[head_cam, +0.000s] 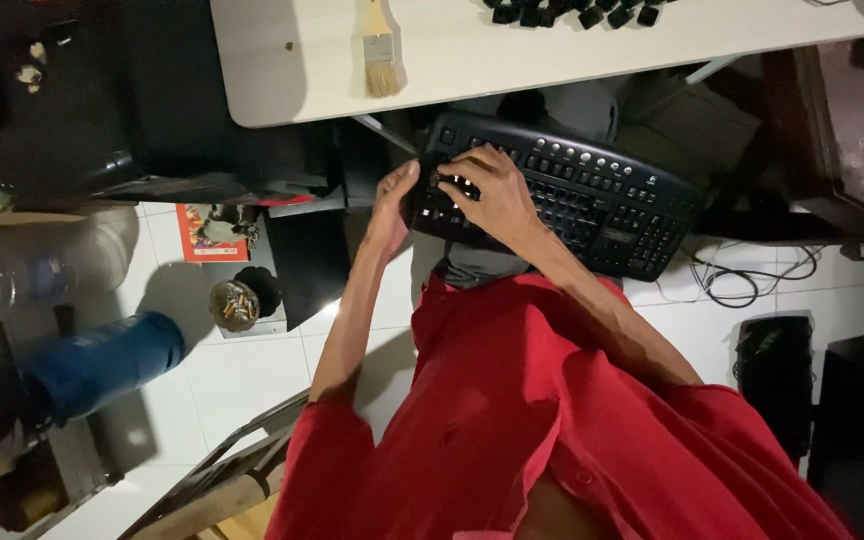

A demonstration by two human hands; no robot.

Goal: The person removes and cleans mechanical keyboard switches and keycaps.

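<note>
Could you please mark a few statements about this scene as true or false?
1. The left hand grips the end of the black keyboard. True.
2. The right hand lies on the brush. False: it rests on the keys, and the brush lies untouched on the table.
3. The keyboard lies flat on the table. False: it is held below the table edge, over the person's lap.
4. Loose black keycaps lie on the table. True.
5. The person's shirt is blue. False: the shirt is red.
</note>
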